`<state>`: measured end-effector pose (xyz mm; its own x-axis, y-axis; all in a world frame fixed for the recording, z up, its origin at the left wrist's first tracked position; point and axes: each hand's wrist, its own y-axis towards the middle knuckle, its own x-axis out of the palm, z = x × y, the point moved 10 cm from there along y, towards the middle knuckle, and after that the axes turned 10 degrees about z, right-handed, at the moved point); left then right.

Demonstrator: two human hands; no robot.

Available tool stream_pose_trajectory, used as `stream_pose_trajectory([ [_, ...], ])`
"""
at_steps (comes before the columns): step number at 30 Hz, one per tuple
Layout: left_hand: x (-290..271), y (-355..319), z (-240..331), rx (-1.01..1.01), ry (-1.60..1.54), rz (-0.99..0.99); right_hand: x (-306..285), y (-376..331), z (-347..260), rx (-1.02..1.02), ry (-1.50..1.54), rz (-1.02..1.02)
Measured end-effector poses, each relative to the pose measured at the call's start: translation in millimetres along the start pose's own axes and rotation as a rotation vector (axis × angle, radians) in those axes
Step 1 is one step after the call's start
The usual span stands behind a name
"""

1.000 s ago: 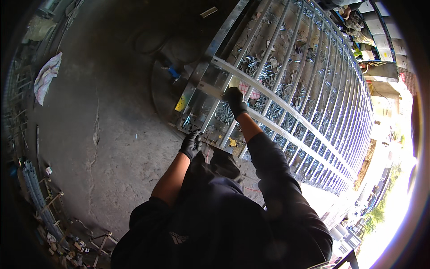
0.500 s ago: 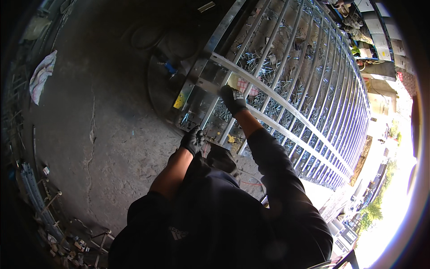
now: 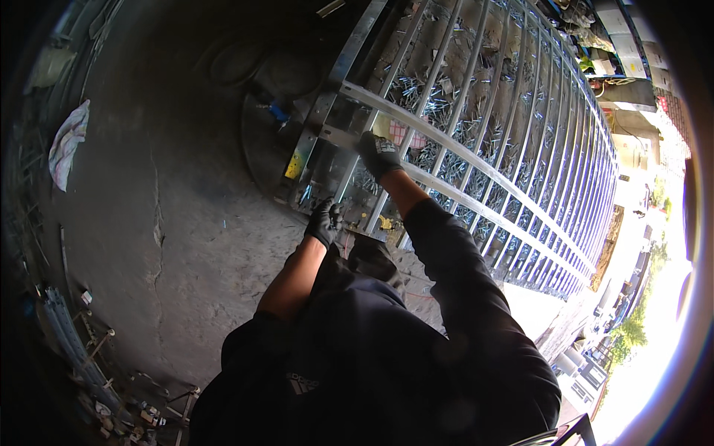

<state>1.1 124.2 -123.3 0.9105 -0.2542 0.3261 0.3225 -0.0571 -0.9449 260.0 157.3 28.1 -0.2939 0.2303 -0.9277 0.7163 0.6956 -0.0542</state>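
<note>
A grille of parallel silvery metal bars (image 3: 465,78) lies in front of me, with two long rails crossing it. My right hand (image 3: 380,154), in a black and grey glove, is closed around the nearer metal rail (image 3: 446,192) close to its left end. At the near end of the leftmost bar, my left hand (image 3: 324,221) in a dark glove has its fingers curled together; the bar end meets them, and whatever else they hold is hidden. A thick metal side beam (image 3: 336,78) with a yellow patch (image 3: 295,165) runs along the grille's left side.
Many small shiny metal pieces (image 3: 439,104) lie beneath the bars, beside a red-and-white checked thing (image 3: 405,135). Left of the grille are a blue tool-like item (image 3: 278,111) and a dark hose. A pale cloth (image 3: 69,145) and metal lengths (image 3: 67,327) lie far left.
The whole view has shifted slightly. Both hands keep nearly the same places on the grille, the right at the rail and the left at the bar's end.
</note>
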Motion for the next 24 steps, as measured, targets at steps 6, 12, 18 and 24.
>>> stream_pose_trajectory([
  [6, -8, 0, 0, 0.009, 0.024, 0.027, 3, -4, -5, -0.057, -0.034, -0.062],
  [12, -15, -30, 17, 0.177, 0.109, 0.074, 6, -4, 1, 0.005, -0.057, -0.046],
  [18, -6, -79, 34, 0.288, 0.221, 0.025, 20, 1, -5, -0.115, -0.035, -0.067],
  [24, -11, -83, 37, 0.317, 0.288, 0.056, 11, -4, 1, -0.127, -0.023, -0.009],
])
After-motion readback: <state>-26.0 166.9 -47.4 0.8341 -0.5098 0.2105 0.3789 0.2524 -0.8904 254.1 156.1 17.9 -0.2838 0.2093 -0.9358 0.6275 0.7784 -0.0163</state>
